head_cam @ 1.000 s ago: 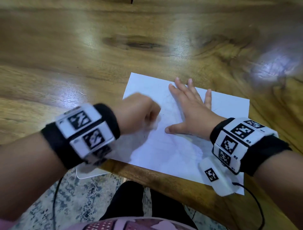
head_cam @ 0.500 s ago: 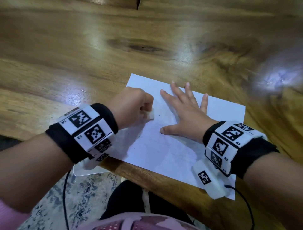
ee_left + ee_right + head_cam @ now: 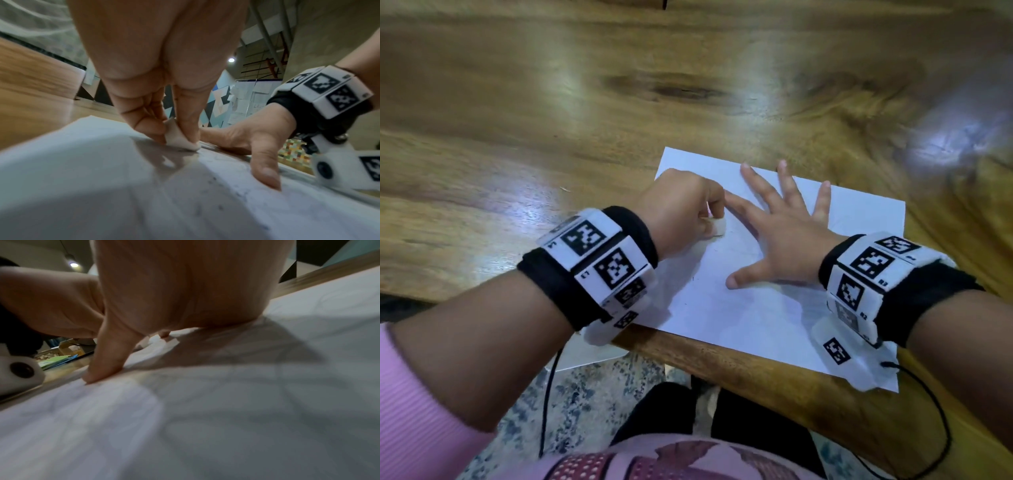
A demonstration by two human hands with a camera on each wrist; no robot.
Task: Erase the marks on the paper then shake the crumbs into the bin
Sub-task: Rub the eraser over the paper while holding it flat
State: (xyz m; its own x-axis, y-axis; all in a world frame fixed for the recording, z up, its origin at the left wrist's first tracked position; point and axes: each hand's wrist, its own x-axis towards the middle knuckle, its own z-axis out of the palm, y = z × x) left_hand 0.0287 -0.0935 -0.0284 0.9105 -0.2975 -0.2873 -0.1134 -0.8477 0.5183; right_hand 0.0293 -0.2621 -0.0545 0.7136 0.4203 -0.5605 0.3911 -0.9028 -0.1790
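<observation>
A white sheet of paper (image 3: 750, 315) lies at the near edge of the wooden table (image 3: 551, 102); faint pencil marks and small dark crumbs (image 3: 220, 206) show on it. My left hand (image 3: 688, 212) pinches a small white eraser (image 3: 719, 228) between thumb and fingers and presses its tip on the paper (image 3: 102, 186); the eraser (image 3: 179, 138) is seen close in the left wrist view. My right hand (image 3: 780, 226) lies flat on the sheet with fingers spread, right beside the eraser. Its thumb (image 3: 107, 360) presses the paper (image 3: 246, 418).
The table's front edge (image 3: 722, 359) runs just below the paper, which overhangs it at the lower right corner. A white object (image 3: 585, 356) pokes out under the edge on the patterned rug (image 3: 592, 394). No bin is in view.
My left hand with the eraser has moved from the sheet's middle toward its far left, ending next to my right index finger. The right hand has stayed flat.
</observation>
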